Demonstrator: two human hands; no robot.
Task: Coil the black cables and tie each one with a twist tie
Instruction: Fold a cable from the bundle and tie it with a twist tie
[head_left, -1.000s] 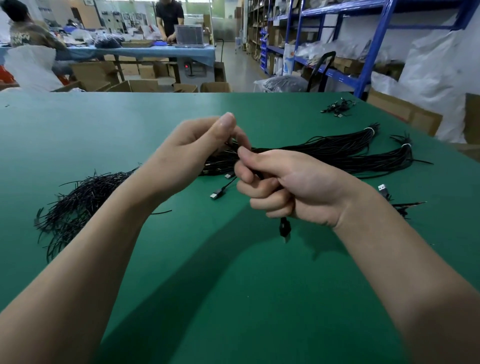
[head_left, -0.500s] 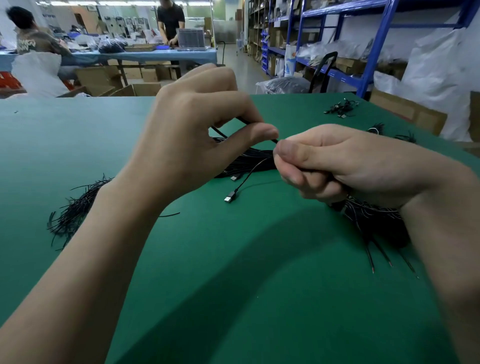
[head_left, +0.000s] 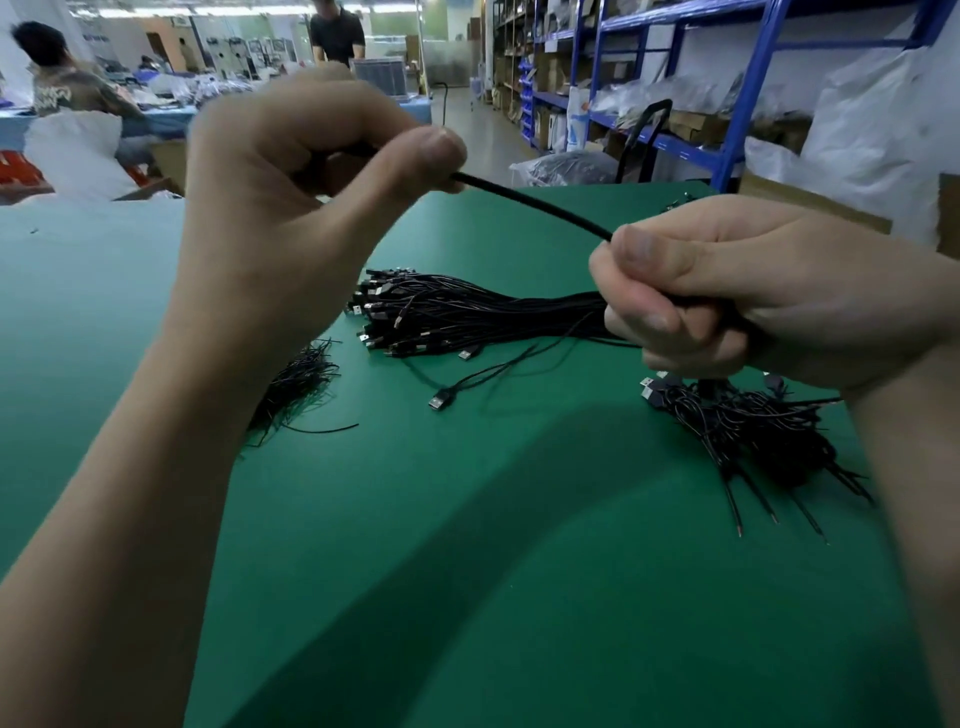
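Observation:
A black cable (head_left: 535, 205) is stretched taut in the air between my two hands, above the green table (head_left: 467, 597). My left hand (head_left: 291, 208) pinches its upper end between thumb and fingers. Lower and to the right, my right hand (head_left: 737, 296) grips the other end in a fist. A large bundle of black USB cables (head_left: 467, 312) lies on the table behind the hands. More black cables (head_left: 748, 431) with bare wire ends lie under my right wrist. A heap of thin black twist ties (head_left: 296, 384) shows beside my left forearm.
One loose USB cable (head_left: 457, 389) lies apart in front of the bundle. Blue shelving (head_left: 743, 104) with boxes stands beyond the table's right side. Two people work at a far table at the back left. A small clump of cables (head_left: 680, 200) lies at the table's far edge.
Both hands have risen toward the camera and moved apart, drawing out a length of black cable between them. A second ago they were low over the bundle.

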